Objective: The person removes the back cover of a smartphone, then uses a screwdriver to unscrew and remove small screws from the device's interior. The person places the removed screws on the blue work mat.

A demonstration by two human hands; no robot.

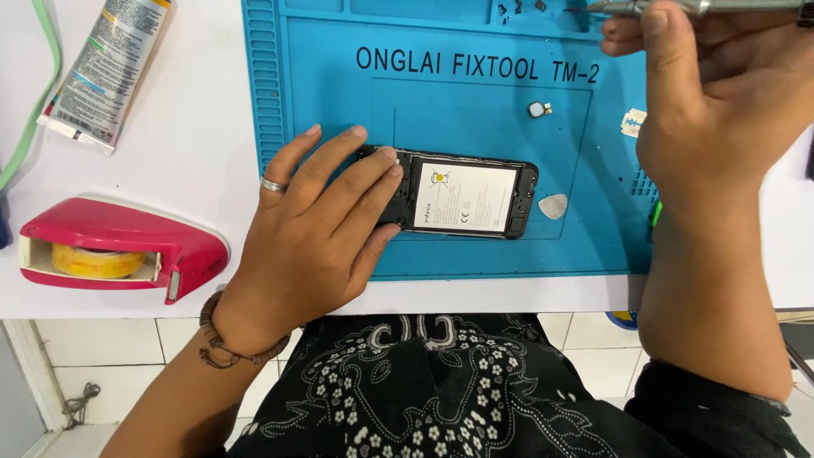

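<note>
An opened black phone [517, 203] lies face down on a blue repair mat [339, 93], its white-labelled battery [466, 198] exposed. My left hand [314, 229], with a ring and a beaded bracelet, rests flat on the phone's left end and holds it down. My right hand [712, 102] is raised over the mat's far right corner, fingers closed around a slim metal screwdriver [678, 7] that points left. A small camera part [538, 108] and a grey pick [553, 205] lie on the mat near the phone.
A pink tape dispenser [119, 246] sits at the left on the white table [195, 153]. A glue tube [106, 72] lies at the top left beside a green cable [34, 110]. A small white blade [632, 123] rests by my right hand. The table edge runs just below the mat.
</note>
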